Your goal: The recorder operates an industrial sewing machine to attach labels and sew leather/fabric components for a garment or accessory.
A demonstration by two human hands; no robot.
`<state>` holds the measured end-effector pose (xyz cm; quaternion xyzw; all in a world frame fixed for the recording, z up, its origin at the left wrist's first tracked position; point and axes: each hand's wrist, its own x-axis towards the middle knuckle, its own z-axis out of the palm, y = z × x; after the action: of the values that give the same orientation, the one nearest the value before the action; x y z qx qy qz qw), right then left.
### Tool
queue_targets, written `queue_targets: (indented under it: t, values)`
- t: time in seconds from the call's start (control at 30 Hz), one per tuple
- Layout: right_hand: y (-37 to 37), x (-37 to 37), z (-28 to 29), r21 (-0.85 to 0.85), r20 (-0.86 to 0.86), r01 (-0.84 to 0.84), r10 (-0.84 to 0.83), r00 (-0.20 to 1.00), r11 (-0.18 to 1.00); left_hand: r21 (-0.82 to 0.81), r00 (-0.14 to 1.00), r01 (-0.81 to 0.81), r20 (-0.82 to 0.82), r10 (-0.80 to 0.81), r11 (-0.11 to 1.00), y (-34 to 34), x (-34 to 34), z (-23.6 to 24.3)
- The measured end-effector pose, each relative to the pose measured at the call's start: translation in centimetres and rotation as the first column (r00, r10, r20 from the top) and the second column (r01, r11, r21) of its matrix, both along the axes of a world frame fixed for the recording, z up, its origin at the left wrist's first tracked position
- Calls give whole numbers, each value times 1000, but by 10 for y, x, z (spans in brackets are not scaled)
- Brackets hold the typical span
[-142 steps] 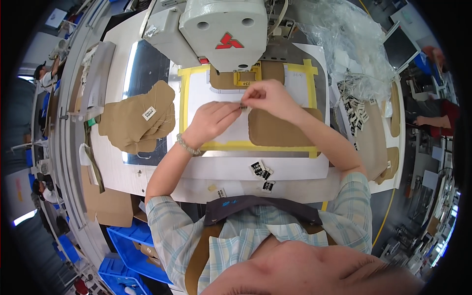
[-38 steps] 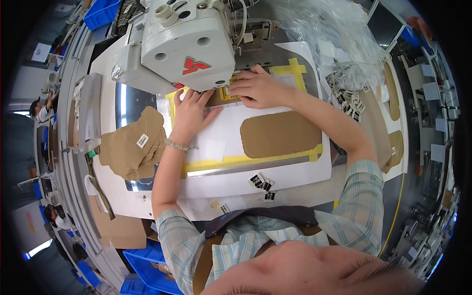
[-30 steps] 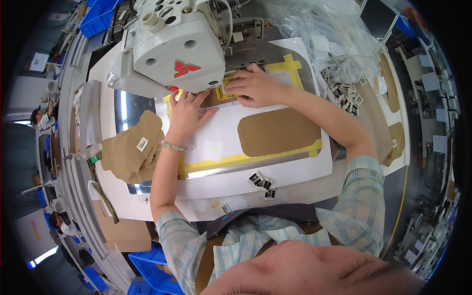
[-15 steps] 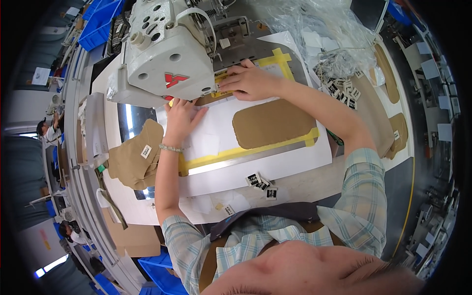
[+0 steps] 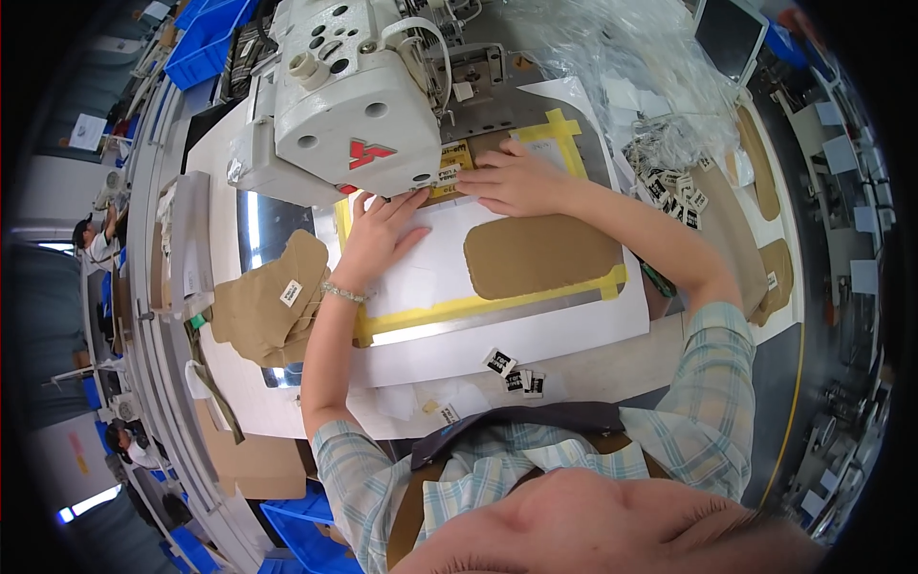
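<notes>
The left hand point(image 5: 381, 237) is laid palm down below the white metal sewing-machine head point(image 5: 349, 139), its grip wide, with the thumb spread well away from the fingers. The right hand point(image 5: 521, 184) is placed at the yellow rectangular frame point(image 5: 457, 155); its fingertips are brought to a small white printed label point(image 5: 448, 175), which is seen within that frame, but whether it is pinched or only touched cannot be told.

Compared with the earliest view, in which the fingertips were joined over the white paper sheet point(image 5: 430, 244), the hands have been moved forward and parted, and more of the sheet is left uncovered. The rounded brown fabric panel point(image 5: 545, 256) is still lain on the sheet, below the right forearm. The pile of brown fabric pieces point(image 5: 273, 311) has been kept at the left. On the near part of the pale worktop point(image 5: 612, 368), loose black-and-white labels point(image 5: 499, 361) are again seen.
</notes>
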<state>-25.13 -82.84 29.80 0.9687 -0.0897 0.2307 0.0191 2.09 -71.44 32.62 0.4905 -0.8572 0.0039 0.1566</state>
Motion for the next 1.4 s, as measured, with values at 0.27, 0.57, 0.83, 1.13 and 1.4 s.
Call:
queue_targets:
  t: [0.27, 0.57, 0.83, 1.13, 1.4]
  values:
    - [10, 13, 5, -24, 7, -62, 62, 998, 998, 27, 1000, 7, -10, -7, 1000, -6, 7, 1]
    - [16, 21, -1, 116, -43, -33, 38, 998, 993, 143, 988, 75, -145, -55, 987, -13, 3, -2]
    - [15, 20, 2, 134, -78, -30, 40, 996, 990, 176, 984, 82, -171, -52, 981, -16, 6, -6]
    - [16, 22, 2, 115, -48, -41, 46, 998, 993, -6, 1000, 13, -22, -13, 1000, -4, 2, -10]
    - [17, 22, 4, 123, -20, -65, 68, 998, 990, 22, 998, -57, 1, 57, 998, 1, -6, -7]
